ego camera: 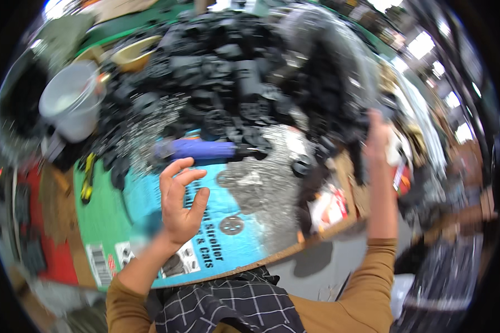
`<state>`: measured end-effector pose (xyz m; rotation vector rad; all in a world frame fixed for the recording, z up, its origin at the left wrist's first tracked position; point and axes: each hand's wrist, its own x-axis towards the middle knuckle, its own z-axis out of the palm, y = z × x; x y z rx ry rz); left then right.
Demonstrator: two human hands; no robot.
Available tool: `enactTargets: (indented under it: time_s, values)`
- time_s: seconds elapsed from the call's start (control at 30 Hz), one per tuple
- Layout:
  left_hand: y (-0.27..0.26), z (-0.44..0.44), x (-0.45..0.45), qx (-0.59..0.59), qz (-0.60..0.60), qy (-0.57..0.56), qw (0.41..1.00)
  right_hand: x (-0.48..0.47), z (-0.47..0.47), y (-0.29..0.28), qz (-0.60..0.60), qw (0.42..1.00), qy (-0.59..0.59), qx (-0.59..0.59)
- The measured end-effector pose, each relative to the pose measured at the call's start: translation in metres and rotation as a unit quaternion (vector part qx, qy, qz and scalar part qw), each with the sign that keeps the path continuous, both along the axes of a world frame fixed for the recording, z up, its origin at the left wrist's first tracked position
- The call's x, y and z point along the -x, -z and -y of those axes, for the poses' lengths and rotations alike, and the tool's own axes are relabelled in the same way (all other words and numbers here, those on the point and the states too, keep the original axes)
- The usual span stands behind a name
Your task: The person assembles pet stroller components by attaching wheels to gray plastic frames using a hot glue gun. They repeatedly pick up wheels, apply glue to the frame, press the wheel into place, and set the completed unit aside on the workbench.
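Note:
My left hand [183, 204] is raised over a blue printed cardboard sheet [229, 187], its fingers apart and nothing held. Just beyond its fingertips lies a blue power screwdriver [204, 150], its black tip pointing right; whether a finger touches it, I cannot tell. My right hand [377, 129] reaches out at the right, beside dark parts and a clear plastic bag; it is blurred, and its grip cannot be made out. Black plastic parts [216, 70] are heaped across the back. Many small shiny metal pieces, probably screws [154, 125], lie left of the screwdriver.
A translucent plastic bucket [73, 104] and a yellow tray [135, 56] stand at the back left. A yellow-and-black utility knife [88, 179] lies on the green cardboard. A clear plastic bag [333, 33] with dark contents is at the back right. The cardboard's front edge lies before my lap.

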<state>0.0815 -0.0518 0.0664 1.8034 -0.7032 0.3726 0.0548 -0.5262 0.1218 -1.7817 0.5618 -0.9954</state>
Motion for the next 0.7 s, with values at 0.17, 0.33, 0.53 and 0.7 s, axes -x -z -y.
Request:
enactTargets:
  time_s: [0.17,0.33,0.53,0.7]
  values:
    - [0.024,-0.119,0.004,-0.071,-0.036,-0.204,0.976,-0.036,0.207,0.002,-0.298,0.909,0.063,0.283]
    - [0.048,-0.329,-0.010,-0.265,-0.020,-0.461,0.847,-0.072,0.238,0.040,-0.209,0.938,0.157,0.227]
    - [0.027,-0.571,0.020,-0.455,-0.277,-0.575,0.620,-0.041,0.156,0.067,-0.222,0.922,0.027,0.316]
    - [0.052,-0.623,0.033,-0.431,-0.401,-0.527,0.613,-0.025,0.044,0.059,-0.248,0.944,-0.049,0.213]
